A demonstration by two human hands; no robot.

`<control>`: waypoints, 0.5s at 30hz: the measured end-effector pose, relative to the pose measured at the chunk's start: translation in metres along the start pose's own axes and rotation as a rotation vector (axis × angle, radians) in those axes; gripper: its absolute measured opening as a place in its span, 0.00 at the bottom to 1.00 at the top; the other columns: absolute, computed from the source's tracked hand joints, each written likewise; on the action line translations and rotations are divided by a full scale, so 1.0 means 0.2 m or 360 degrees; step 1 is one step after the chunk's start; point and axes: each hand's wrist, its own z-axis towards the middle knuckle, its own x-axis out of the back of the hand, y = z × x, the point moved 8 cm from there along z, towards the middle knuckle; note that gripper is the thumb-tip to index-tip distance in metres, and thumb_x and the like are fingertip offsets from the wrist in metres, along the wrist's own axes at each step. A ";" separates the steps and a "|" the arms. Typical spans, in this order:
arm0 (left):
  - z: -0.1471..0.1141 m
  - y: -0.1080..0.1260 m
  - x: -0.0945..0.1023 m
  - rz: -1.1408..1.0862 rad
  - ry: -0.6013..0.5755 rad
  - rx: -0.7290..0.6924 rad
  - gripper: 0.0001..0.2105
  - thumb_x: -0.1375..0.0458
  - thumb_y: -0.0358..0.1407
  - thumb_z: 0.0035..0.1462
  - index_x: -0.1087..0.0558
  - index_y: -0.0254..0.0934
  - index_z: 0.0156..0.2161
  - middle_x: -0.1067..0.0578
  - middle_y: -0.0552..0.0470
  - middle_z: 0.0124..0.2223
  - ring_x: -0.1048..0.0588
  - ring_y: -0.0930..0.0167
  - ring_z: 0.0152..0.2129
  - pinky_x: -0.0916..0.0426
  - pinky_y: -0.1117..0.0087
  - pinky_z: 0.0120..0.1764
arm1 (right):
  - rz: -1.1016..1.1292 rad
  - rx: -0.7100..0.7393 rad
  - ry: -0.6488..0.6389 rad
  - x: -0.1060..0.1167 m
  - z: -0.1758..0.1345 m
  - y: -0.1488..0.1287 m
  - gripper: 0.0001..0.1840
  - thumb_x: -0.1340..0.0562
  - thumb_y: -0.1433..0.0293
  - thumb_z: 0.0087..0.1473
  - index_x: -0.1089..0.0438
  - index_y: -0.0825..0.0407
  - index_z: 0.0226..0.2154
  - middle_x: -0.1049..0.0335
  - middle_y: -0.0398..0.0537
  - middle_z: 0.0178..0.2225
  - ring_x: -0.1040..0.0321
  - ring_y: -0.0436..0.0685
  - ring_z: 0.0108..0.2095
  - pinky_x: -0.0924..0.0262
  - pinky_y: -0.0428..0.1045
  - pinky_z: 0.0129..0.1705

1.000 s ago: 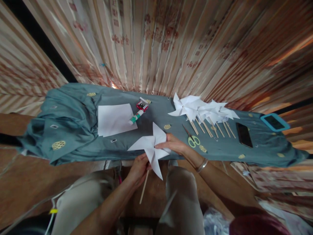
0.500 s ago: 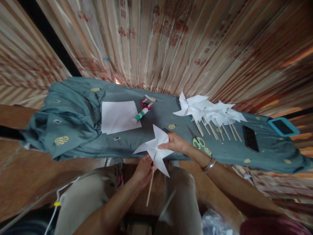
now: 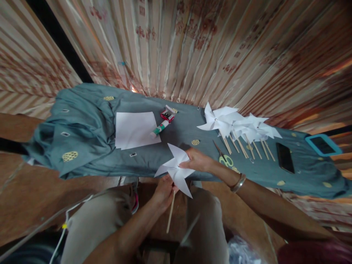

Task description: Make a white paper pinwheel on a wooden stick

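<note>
Now the left hand [image 3: 164,190] is closed around the thin wooden stick [image 3: 171,211] below the white paper pinwheel [image 3: 176,168], while the right hand [image 3: 198,160] pinches its centre, near the green-handled scissors [image 3: 224,157].

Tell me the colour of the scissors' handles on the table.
Light green handles on the scissors, lying on the grey-blue cloth; seen best in the head view.

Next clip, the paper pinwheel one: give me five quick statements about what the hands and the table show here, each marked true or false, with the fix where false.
1. The left hand grips the wooden stick of a white paper pinwheel. True.
2. The right hand holds the scissors. False: it touches the pinwheel; the green-handled scissors lie on the cloth.
3. Finished pinwheels lie in a row on the teal cloth. True.
4. The glue stick stands upright. False: it lies on its side beside the white paper sheets.
5. A dark phone lies right of the pinwheels. True.
</note>
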 end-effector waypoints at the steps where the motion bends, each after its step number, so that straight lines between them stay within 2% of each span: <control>1: 0.00 0.00 0.00 -0.0003 0.0005 0.0002 0.18 0.28 0.36 0.30 0.35 0.33 0.18 0.40 0.62 0.15 0.48 0.84 0.12 0.57 0.81 0.16 | -0.0042 0.0004 -0.0001 0.00 0.00 -0.01 0.08 0.37 0.69 0.43 0.31 0.56 0.18 0.41 0.39 0.17 0.42 0.48 0.22 0.53 0.42 0.21; 7: 0.03 -0.03 0.03 -0.0011 0.0033 0.0012 0.20 0.29 0.36 0.33 0.39 0.34 0.16 0.42 0.62 0.14 0.48 0.84 0.13 0.55 0.82 0.16 | -0.0181 -0.0020 -0.0040 -0.01 0.00 -0.03 0.07 0.39 0.71 0.44 0.31 0.56 0.19 0.42 0.39 0.17 0.44 0.48 0.21 0.53 0.43 0.22; 15: 0.03 -0.03 0.03 -0.0017 0.0040 0.0032 0.19 0.30 0.34 0.36 0.40 0.33 0.17 0.43 0.63 0.15 0.48 0.85 0.13 0.56 0.83 0.16 | -0.0116 -0.0007 -0.0068 -0.01 0.01 -0.01 0.09 0.38 0.68 0.45 0.31 0.56 0.19 0.40 0.39 0.18 0.42 0.48 0.22 0.51 0.42 0.23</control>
